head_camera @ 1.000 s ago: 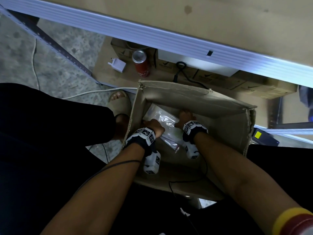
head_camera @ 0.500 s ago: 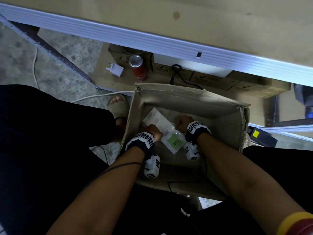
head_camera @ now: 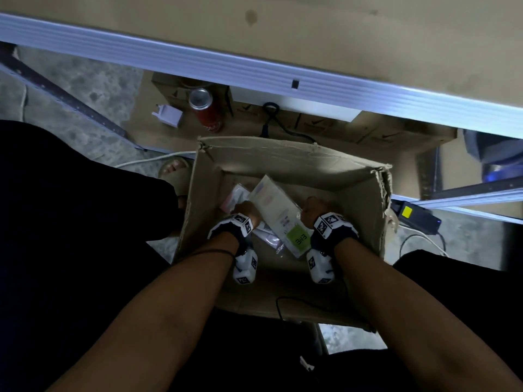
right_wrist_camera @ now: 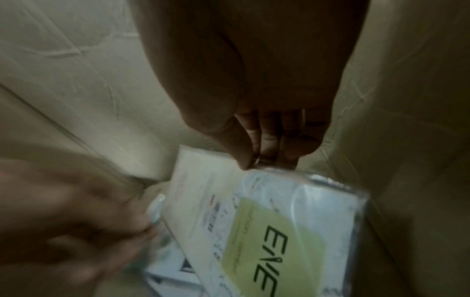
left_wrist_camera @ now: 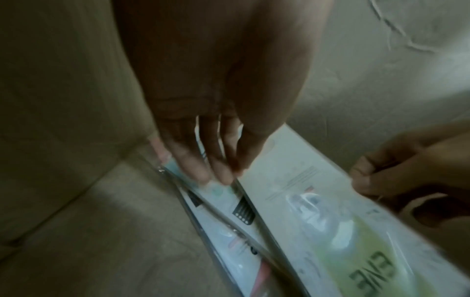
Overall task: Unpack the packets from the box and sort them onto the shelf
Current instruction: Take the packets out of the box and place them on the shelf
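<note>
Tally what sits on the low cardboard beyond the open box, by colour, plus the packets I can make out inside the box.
Red: 1, drink can
White: 1, plug adapter
Black: 1, looped cable
Packets in the box: at least 3, green-label packet, pink one, another underneath
Total: 6

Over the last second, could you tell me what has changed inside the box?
The top packet has been tilted up, so its green label now shows and more packets are uncovered beneath it. The right hand pinches its edge; the left hand has its fingers at the opposite edge, among the packets below. The cardboard box, red can and white charger stayed put.
</note>
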Demonstrator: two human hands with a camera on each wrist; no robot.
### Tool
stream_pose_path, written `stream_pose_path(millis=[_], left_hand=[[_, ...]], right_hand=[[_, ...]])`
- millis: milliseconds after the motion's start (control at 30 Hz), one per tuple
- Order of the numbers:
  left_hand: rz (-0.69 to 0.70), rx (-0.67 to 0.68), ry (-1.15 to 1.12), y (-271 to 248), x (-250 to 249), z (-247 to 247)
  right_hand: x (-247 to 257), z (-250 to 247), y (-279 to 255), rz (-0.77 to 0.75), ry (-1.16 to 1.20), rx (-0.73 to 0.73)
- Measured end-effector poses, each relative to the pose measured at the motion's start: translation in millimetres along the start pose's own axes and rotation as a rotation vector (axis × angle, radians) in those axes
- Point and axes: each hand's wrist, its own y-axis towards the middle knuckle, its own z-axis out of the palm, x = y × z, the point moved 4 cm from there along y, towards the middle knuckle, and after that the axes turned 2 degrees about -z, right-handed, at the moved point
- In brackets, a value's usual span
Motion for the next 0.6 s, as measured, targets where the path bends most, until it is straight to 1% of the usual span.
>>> stream_pose_path(millis=[67, 167, 300, 333, 367, 433, 467, 600], left_hand=[[0.067, -0.034, -0.007, 4.8, -14.4, -5.8], [0.111, -0.121, 0.024, 13.7, -28.5, -14.6], [0.073, -0.270, 0.069, 32.0, -23.5, -25.0], [0.071, -0.268, 0.083, 37.1, -21.6, -25.0], [0.080, -0.239, 0.105, 41.1, -20.7, -23.5], [0.128, -0.177, 0.176, 47.1, -21.4, -17.0], [0.156, -0.167, 0.201, 48.7, -22.8, -14.8], [0.245, -0.096, 0.338, 54.0, -27.7, -3.3]], right_hand=[[-1.9, 3.2, -2.5, 0.027, 0.003, 0.027], [-6.0, 2.3, -4.5, 0.044, 0.030, 0.052], [-18.0, 1.3, -11.9, 0.100, 0.032, 0.050], [-21.0, 0.5, -14.2, 0.111, 0.027, 0.022], [-22.9, -0.7, -17.2, 0.124, 0.029, -0.007], [-25.0, -1.8, -22.0, 0.160, 0.014, -0.034], [-27.2, -2.0, -23.4, 0.180, 0.014, -0.046], [-27.7, -3.4, -33.6, 0.229, 0.046, -0.042]])
